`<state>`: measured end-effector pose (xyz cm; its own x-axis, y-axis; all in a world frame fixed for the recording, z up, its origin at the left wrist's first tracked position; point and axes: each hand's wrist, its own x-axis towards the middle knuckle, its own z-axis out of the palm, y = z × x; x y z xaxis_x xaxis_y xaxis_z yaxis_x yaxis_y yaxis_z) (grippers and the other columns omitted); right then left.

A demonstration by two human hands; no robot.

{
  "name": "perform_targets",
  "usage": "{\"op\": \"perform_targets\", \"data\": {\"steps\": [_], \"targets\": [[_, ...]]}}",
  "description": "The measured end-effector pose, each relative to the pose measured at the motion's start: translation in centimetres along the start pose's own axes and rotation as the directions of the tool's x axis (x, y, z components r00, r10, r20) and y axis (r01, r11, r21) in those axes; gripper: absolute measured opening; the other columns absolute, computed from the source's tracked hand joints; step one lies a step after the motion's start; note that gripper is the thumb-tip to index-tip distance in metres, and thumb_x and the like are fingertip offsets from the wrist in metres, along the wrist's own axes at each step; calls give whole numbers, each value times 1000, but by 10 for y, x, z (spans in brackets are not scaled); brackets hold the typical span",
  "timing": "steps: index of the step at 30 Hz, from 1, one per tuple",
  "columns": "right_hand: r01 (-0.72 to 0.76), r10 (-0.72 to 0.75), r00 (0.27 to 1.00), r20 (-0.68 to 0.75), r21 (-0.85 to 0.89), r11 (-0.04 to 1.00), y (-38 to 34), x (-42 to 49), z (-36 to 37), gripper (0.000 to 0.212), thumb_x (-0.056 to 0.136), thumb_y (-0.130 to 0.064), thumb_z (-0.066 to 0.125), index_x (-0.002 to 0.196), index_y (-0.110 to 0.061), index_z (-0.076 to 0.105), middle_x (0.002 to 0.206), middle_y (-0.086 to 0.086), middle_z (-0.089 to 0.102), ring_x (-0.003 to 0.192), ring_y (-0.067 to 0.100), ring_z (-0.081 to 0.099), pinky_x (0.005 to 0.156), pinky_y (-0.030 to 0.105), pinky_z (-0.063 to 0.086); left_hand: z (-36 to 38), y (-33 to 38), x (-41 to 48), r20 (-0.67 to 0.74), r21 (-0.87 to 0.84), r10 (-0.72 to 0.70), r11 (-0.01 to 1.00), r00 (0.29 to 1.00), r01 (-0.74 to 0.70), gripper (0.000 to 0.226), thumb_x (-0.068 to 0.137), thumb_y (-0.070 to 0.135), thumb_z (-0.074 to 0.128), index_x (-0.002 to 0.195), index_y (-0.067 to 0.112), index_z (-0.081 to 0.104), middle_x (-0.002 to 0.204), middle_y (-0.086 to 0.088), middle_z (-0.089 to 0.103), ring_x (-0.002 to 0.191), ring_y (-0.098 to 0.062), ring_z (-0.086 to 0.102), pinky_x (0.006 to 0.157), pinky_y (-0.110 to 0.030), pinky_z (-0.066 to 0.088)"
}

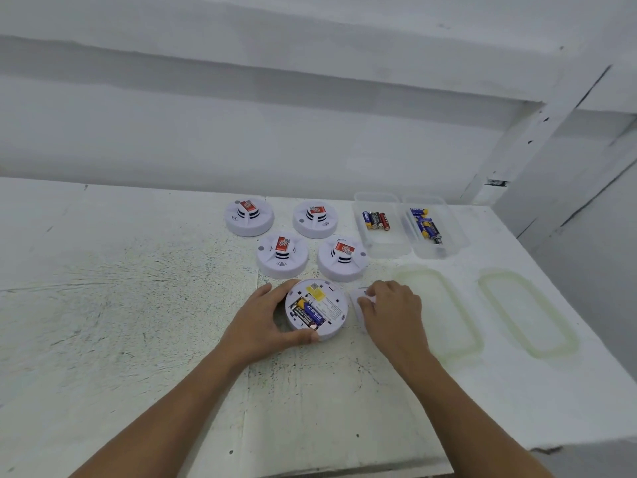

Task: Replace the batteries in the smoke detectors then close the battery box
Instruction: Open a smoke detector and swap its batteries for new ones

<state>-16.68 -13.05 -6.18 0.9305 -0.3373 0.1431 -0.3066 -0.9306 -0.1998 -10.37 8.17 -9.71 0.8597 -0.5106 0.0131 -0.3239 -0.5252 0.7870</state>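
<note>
Lying back-up on the table (138, 288), one detector (336, 307) is held at its rim by the left hand (262, 319), whose thumb and fingers are curled round the near and left sides, so that part of the rim is hidden. Its battery bay is uncovered, and two cells (308, 312) are seen side by side in it; their print is too blurred to be read. Just right of it a small white cover (358, 301) is pinched by the curled fingers of the right hand (393, 308); most of the cover is hidden beneath that hand and its shape cannot be made out. Behind, four more detectors (282, 255) are set face-up in two staggered rows, each topped by a red label. To their right two clear boxes are stood side by side: the left box (381, 243) with a few cells at its far end, the right box (437, 248) with a heap of blue ones whose number cannot be told. Nearer, a left lid (441, 312) and a right lid (527, 312) are laid flat and apart, faint against the white top. Both forearms are cut off by the lower edge
</note>
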Motion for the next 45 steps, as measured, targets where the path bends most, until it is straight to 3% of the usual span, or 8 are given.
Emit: {"op": "perform_targets", "data": {"steps": [14,20,24,28,32,34,38,45], "targets": [[-37,35,995,95,20,999,0,-15,1,23,88,-30,50,79,-10,52,94,6,59,79,23,48,74,33,38,-2,-3,0,40,18,0,1000,999,0,95,40,84,69,127,61,36,103,43,44,125,-20,43,100,-49,42],[-153,112,980,164,265,952,2,-11,-6,27,82,-17,58,82,10,62,90,20,65,88,33,58,77,37,43,-4,-3,0,38,2,30,1000,999,-30,89,38,78,75,116,71,32,96,54,42,121,-19,44,101,-46,41],[-281,167,947,274,460,842,7,-5,-19,14,83,-24,63,84,-10,66,76,1,64,69,15,57,57,23,40,-3,-4,2,43,19,19,1000,999,-20,99,38,78,75,127,61,34,96,45,44,123,-22,43,101,-48,41],[-306,84,934,347,659,687,9,3,-31,16,82,-23,68,69,-14,66,63,-3,64,58,14,60,66,26,43,-4,-4,3,44,23,14,1000,999,-15,106,38,77,76,134,52,37,97,38,45,123,-22,43,101,-47,41],[-168,-91,934,345,651,740,3,13,-38,6,78,-21,74,77,-17,71,113,-11,66,81,-9,61,81,24,47,-3,-5,2,49,25,27,999,998,-28,101,42,72,79,132,55,36,101,44,43,124,-17,40,105,-43,38],[-58,-211,903,373,594,802,-3,17,-40,6,78,-23,75,79,-23,69,120,-16,61,77,-12,58,76,20,45,-4,-4,2,46,24,36,999,998,-37,96,44,70,80,129,57,37,98,48,45,122,-13,40,101,-38,39],[216,-419,821,387,469,856,-15,24,-38,16,79,-21,73,93,-25,67,131,-12,54,113,2,49,81,13,36,-4,2,1,12,14,55,998,998,-55,90,46,59,86,125,53,43,98,50,44,103,-2,43,81,-23,38],[478,-588,661,466,342,809,-30,36,-44,23,86,-14,64,109,-14,64,144,-7,45,128,9,42,103,21,33,-5,0,1,39,-1,23,1000,999,-23,98,42,66,80,131,50,42,97,48,45,112,-4,39,104,-33,36]]}}
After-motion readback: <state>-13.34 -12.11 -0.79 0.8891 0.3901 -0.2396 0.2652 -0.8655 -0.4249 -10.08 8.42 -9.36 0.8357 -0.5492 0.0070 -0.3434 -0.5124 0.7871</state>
